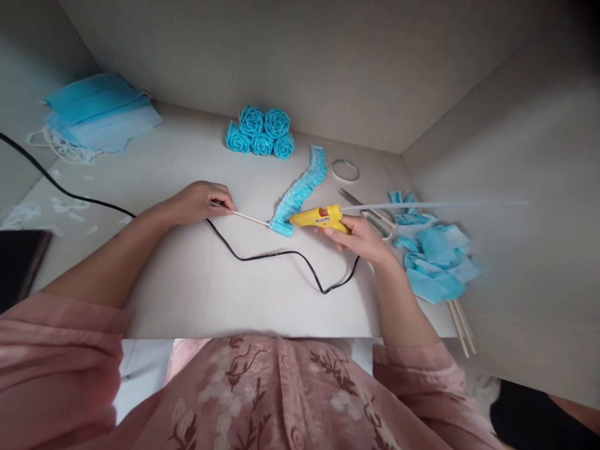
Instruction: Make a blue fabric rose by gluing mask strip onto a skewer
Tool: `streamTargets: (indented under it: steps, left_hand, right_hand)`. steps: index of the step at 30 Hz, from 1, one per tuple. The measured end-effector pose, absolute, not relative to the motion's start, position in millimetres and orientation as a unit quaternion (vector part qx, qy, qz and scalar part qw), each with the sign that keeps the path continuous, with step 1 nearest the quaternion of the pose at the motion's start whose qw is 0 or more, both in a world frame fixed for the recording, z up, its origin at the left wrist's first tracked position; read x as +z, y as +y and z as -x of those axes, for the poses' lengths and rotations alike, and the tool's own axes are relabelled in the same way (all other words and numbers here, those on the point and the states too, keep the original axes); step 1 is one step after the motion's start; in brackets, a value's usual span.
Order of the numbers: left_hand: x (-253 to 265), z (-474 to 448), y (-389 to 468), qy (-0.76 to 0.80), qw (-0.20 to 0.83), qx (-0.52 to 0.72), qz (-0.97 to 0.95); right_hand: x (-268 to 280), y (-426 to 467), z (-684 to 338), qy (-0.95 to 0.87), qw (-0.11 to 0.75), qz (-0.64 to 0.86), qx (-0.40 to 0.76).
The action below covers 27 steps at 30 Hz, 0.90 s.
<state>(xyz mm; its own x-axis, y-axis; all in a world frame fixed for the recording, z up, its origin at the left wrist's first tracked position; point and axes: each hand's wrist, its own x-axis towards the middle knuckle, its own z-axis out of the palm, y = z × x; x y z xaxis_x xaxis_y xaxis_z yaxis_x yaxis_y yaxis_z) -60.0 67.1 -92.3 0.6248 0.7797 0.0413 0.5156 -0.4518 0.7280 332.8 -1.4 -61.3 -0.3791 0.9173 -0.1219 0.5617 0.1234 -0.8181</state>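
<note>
Pinched in my left hand point(207, 201) is a thin wooden stick point(250, 218), whose far end meets the near end of a gathered blue fabric strip point(298, 193). The strip runs away from me across the table in a bend. My right hand point(357, 237) is wrapped round the handle of a yellow hot glue gun point(317, 217). Its nozzle points left, at the strip's near end beside the stick tip. A long pale glue stick point(428, 206) juts out of the gun's back toward the right.
Several rolled blue fabric roses point(259, 130) stand at the back. Blue face masks point(101, 111) are stacked at the left. Scissors point(379, 221), a ring point(345, 170), fabric pieces point(435, 259) and sticks point(462, 327) lie rightward. A black cord point(261, 256) crosses the table.
</note>
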Motion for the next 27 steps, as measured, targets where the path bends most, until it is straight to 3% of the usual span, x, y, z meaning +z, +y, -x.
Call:
streamTargets:
  steps: [8,15,27]
  left_hand:
    - [-96,61,69,0.392,0.346,0.186,-0.832]
    - [-96,61,69,0.394,0.338,0.176,-0.837]
    - [-98,61,69,0.390,0.340,0.189,-0.835]
  right_hand:
    - [-60,-2,-339,-0.675,0.282,0.506,0.457]
    - [-67,1,-334,-0.709,0.217,0.508,0.438]
    - [-63,-1,-334,-0.695,0.249,0.501,0.452]
